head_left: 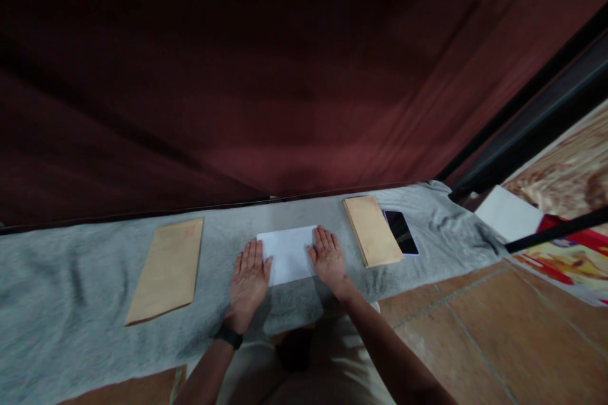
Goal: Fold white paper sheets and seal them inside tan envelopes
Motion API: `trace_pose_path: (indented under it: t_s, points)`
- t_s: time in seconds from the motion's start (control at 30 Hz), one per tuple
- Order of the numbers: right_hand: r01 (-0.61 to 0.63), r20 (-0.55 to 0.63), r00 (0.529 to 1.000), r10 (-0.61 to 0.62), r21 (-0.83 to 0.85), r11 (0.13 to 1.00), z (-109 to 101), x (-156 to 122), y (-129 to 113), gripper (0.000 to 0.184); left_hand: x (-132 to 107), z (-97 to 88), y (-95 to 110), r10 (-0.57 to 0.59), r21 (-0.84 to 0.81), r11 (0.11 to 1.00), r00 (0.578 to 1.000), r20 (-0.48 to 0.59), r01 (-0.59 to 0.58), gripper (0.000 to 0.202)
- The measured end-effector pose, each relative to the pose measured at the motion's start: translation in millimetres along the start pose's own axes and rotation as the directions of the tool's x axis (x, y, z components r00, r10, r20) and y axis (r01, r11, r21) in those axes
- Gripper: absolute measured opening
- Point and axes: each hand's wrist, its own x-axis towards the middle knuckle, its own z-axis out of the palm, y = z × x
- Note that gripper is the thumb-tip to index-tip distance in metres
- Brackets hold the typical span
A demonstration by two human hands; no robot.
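Note:
A white folded sheet of paper (287, 252) lies on a grey cloth (76, 291) spread over the floor. My left hand (247, 281) rests flat on the cloth with its fingers stretched out, touching the paper's left edge. Pressing flat on the paper's right edge is my right hand (327, 257), fingers together and extended. Neither hand grips anything. A black band sits on my left wrist.
A single brown envelope (167, 269) lies on the cloth to the left. A stack of brown envelopes (372, 230) lies to the right, with a dark phone (401, 231) beside it. A dark red curtain hangs behind. Terracotta floor tiles (475, 329) and patterned bedding are at the right.

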Motion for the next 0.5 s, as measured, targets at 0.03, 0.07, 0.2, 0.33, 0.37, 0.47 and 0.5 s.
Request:
trace_pose_path:
  t_s: [0.03,0.07,0.2,0.33,0.37,0.47,0.5]
  points:
    - [0.000,-0.003,1.000,0.000,-0.005,1.000,-0.8,-1.0,1.9,0.057,-1.0,-1.8,-1.8,-0.015,0.001,1.000,1.000,-0.009,0.015,0.064]
    - [-0.001,-0.006,1.000,0.001,-0.011,1.000,-1.4,-1.7,3.0,0.057,-1.8,-4.1,-2.2,-0.028,0.001,1.000,0.999,-0.026,0.028,0.064]
    - [-0.005,-0.014,1.000,0.004,-0.031,0.999,-2.5,-2.4,2.7,0.057,-5.5,-14.6,15.3,0.010,-0.024,1.000,0.995,-0.104,-0.013,0.064]
    - [-0.002,-0.019,1.000,0.001,-0.032,0.999,-2.7,-2.0,2.2,0.056,-13.1,-12.2,51.8,0.214,-0.086,0.973,0.976,-0.027,-0.216,0.061]
    - [-0.001,-0.019,1.000,0.000,-0.031,1.000,-2.6,-1.9,2.5,0.057,-15.3,-9.3,59.2,0.251,-0.097,0.963,0.968,-0.002,-0.250,0.061]
    - [0.002,-0.014,1.000,-0.003,-0.029,1.000,-2.2,-1.7,3.4,0.057,-21.1,-0.9,69.0,0.295,-0.102,0.952,0.955,0.038,-0.290,0.062]
    - [0.002,-0.011,1.000,-0.002,-0.030,1.000,-2.0,-1.6,3.5,0.057,-22.6,0.6,68.2,0.295,-0.096,0.952,0.955,0.041,-0.290,0.063]
